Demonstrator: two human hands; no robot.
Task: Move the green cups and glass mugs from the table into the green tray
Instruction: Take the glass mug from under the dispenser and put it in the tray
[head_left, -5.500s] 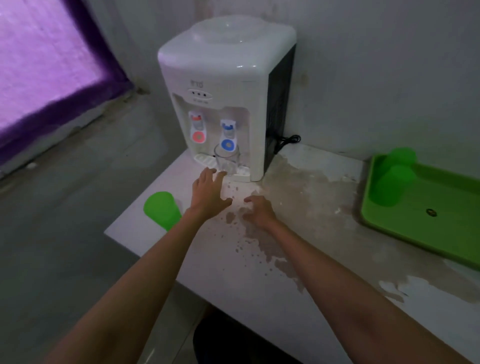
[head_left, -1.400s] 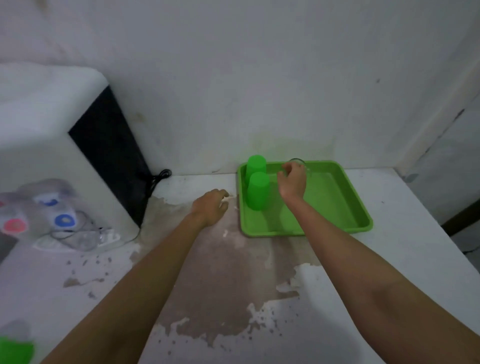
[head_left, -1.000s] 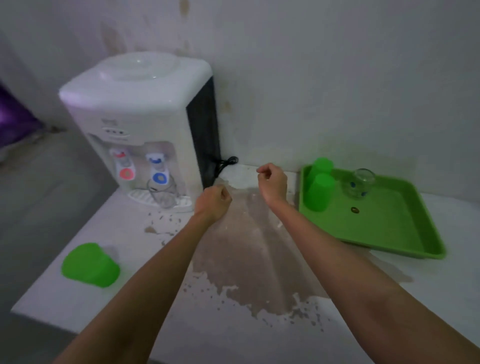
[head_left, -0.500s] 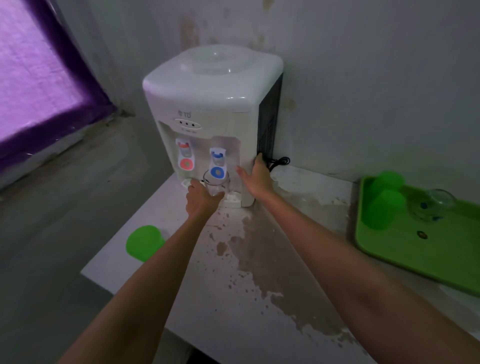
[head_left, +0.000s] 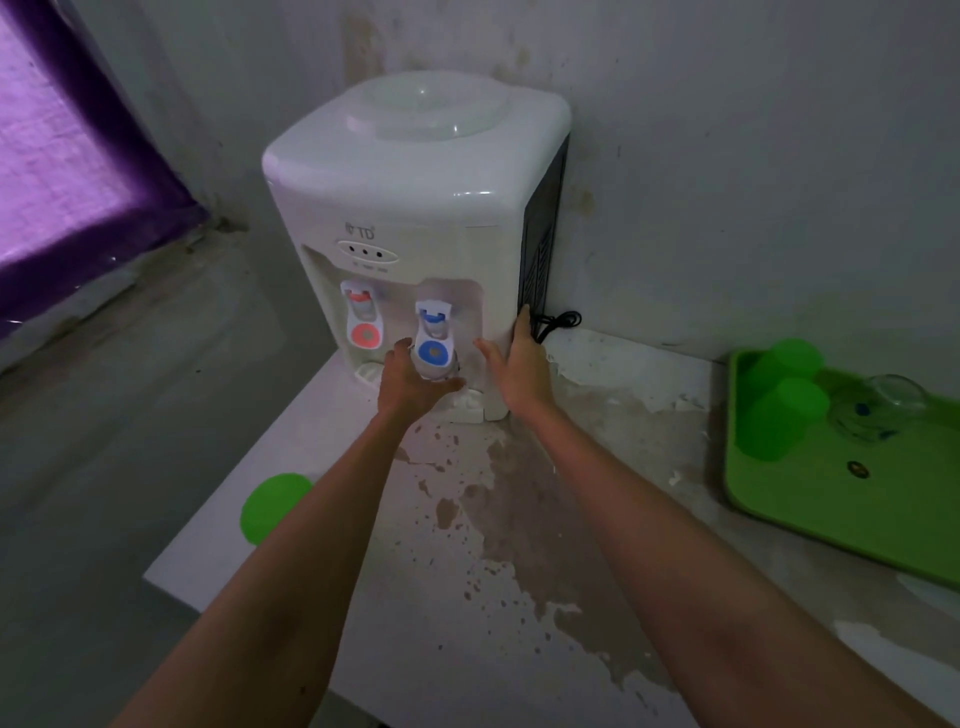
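Wrapping around a glass mug (head_left: 436, 370) under the dispenser's (head_left: 415, 208) blue tap, the left grip (head_left: 410, 387) is grasping it; the right grip (head_left: 519, 364), released, is bracing flat against the dispenser. One green cup (head_left: 272, 506) is waiting on the tabletop (head_left: 467, 623). Two green cups (head_left: 779, 415) and another mug (head_left: 878, 410) are sitting in the green tray (head_left: 841, 509), roughly halfway.

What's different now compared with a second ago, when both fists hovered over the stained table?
The left hand reached forward and wrapped around the clear glass mug under the white water dispenser's blue tap; the right hand braced against the dispenser. The green plastic cup stays put.
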